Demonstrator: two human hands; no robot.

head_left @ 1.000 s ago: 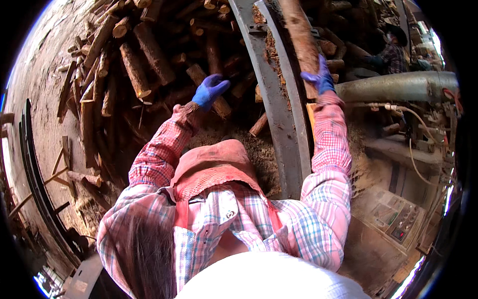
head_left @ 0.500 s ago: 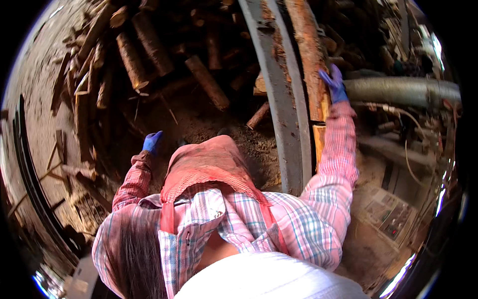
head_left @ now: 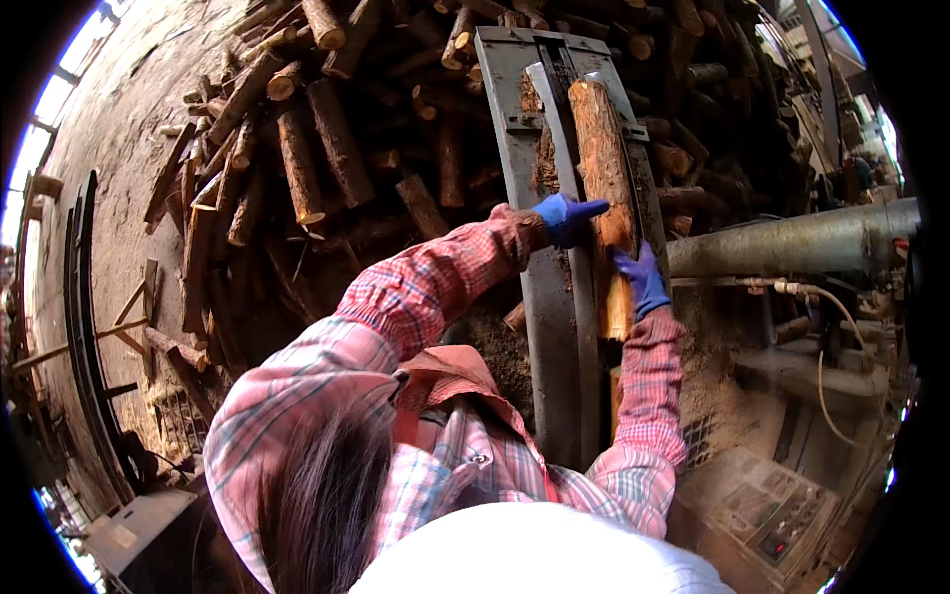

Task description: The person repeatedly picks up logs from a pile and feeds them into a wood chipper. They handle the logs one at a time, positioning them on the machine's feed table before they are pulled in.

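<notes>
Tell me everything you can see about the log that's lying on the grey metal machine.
The log is a single long, roughly straight piece of wood. Rough, flaky brown-orange bark covers much of it; toward the near end, paler yellowish wood shows. It lies lengthwise on the grey metal machine, to the right of a raised rail, pointing away from the person. The blue-gloved left hand is at its left side, and the right hand at its right side, nearer the close end.

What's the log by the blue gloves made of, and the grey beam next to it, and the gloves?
The log is wood, unpolished: rough brown bark with paler bare patches. The grey beam looks like metal, probably painted, with long straight edges and a dull, worn surface. The blue gloves may be rubbery, since they hug the fingers, but I can't be sure.
</notes>
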